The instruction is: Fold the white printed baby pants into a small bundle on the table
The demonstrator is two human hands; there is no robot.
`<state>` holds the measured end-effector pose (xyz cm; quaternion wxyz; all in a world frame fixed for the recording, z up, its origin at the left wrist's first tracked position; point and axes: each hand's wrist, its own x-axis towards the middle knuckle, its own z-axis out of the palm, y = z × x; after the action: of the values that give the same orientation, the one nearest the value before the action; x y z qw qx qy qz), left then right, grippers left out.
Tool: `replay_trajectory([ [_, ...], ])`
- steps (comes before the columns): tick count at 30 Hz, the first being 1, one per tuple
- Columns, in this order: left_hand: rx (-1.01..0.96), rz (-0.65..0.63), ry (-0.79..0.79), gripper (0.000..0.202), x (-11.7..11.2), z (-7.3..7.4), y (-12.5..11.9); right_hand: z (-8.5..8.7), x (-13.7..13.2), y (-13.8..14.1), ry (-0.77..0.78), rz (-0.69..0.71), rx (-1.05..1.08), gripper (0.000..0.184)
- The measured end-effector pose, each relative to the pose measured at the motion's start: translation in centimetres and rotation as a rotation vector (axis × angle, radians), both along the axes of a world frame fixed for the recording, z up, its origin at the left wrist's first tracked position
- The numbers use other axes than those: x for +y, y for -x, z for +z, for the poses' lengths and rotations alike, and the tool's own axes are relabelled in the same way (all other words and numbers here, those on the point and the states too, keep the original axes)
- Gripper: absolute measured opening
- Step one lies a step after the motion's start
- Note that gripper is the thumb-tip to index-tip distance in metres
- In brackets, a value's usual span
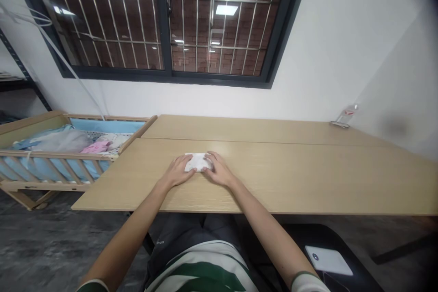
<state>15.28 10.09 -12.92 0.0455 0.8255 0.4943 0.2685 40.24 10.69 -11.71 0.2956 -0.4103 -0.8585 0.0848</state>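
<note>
From where I stand, a broad wooden worktop [308, 178] fills the middle of the room, pale and faintly grained, with a seam running along its length. A barred window [166, 23] in a dark frame sits in the wall above it. Just beside the worktop's left end stands a wooden crib [73, 156] lined in light blue. A black seat [294, 235] shows below the near edge, at the right, with a white phone [329, 260] lying on it. A clear bottle [349, 110] stands at the far right corner.

The left hand [177, 171] and right hand [220, 171] meet near the front edge, left of centre, gripping a white piece [199, 163] between them, thumbs nearest the person, fingers curled around its two ends. It is small, flat and oblong, wider than deep, with straight long edges and faint grey marks. I cannot tell its material.
</note>
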Motion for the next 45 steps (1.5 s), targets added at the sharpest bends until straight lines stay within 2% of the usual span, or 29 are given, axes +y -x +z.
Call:
replay_trajectory([
  [2,-0.004,0.0,0.027,0.067,0.1,-0.3,0.2,-0.1,0.0,-0.1,0.029,0.027,0.013,0.062],
  [5,-0.035,0.014,0.051,0.07,0.3,-0.8,0.0,-0.4,0.4,-0.1,0.102,0.027,-0.014,0.068],
  [10,-0.143,0.015,0.036,0.046,0.9,-0.4,-0.2,-1.0,1.3,0.0,0.082,0.024,0.091,0.059],
  [14,-0.299,0.05,-0.001,0.026,1.0,0.3,0.1,-1.0,1.8,0.3,0.111,-0.011,0.356,0.039],
  [18,-0.5,0.102,0.023,0.036,0.7,0.3,0.0,-0.8,1.9,0.8,0.336,0.016,0.794,0.039],
  [22,-0.622,0.004,0.15,0.049,0.3,0.3,-0.5,-0.5,2.0,0.8,0.509,-0.102,0.99,0.044],
  [26,-0.625,-0.103,0.25,0.045,-0.1,0.5,-0.7,-0.2,2.2,0.1,0.573,-0.273,1.063,0.046],
  [29,-0.556,-0.161,0.293,0.035,-0.5,0.8,-0.7,-0.2,2.3,-0.3,0.584,-0.293,1.077,0.041],
  [31,-0.483,-0.19,0.304,0.027,-0.9,1.0,-0.7,-0.5,2.4,-0.3,0.585,-0.259,1.049,0.036],
  [37,-0.251,-0.234,0.279,0.014,-3.9,1.6,-1.5,-1.7,2.7,0.5,0.527,0.011,0.743,0.046],
  [39,-0.198,-0.19,0.213,0.015,-5.6,1.8,-2.0,-1.6,2.3,0.6,0.46,0.064,0.68,0.046],
  [41,-0.178,-0.116,0.126,0.022,-7.6,1.9,-2.8,-0.9,1.5,0.6,0.373,0.052,0.617,0.042],
  [43,-0.144,-0.041,0.019,0.028,-9.5,1.9,-3.9,0.3,0.1,0.8,0.303,0.043,0.532,0.04],
  [45,-0.07,0.023,-0.09,0.032,-11.2,1.7,-5.2,1.7,-1.8,1.1,0.263,0.12,0.406,0.042],
])
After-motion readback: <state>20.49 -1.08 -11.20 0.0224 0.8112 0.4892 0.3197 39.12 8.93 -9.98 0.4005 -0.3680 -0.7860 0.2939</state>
